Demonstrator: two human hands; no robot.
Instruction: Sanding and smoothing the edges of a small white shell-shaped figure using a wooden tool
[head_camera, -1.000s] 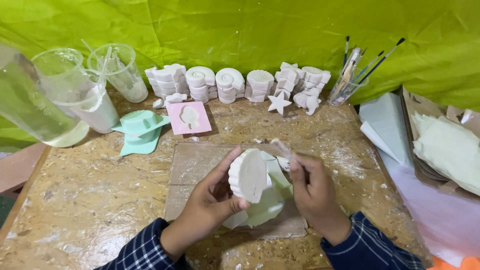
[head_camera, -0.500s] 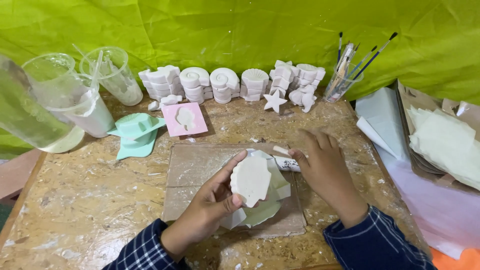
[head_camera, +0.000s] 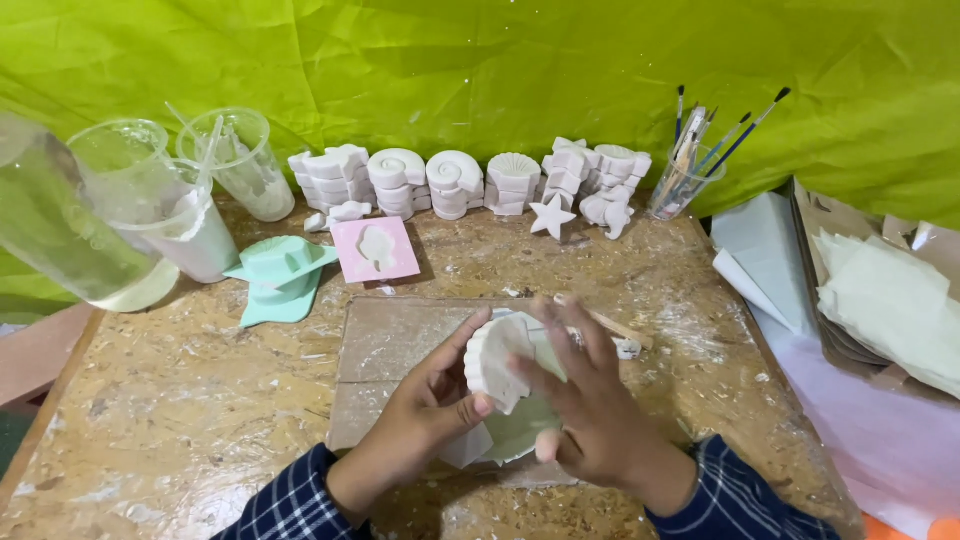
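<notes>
My left hand grips a white plaster shell cast from the left and holds it upright over a pale green mould. From the right, my right hand closes on the same cast, fingers spread across its face and thumb down by the mould. Both hands hover over a brown cardboard mat. A thin wooden stick lies on the mat just beyond my right fingers, beside a small white plaster scrap.
A row of white plaster casts and a plaster star line the back of the wooden table. A pink mould, a teal mould, plastic cups, a large jar, a brush cup and stacked papers surround them.
My right hand reached right and set the stick down on the mat, then came back onto the shell cast. My left hand kept hold of the cast and turned it slightly.
</notes>
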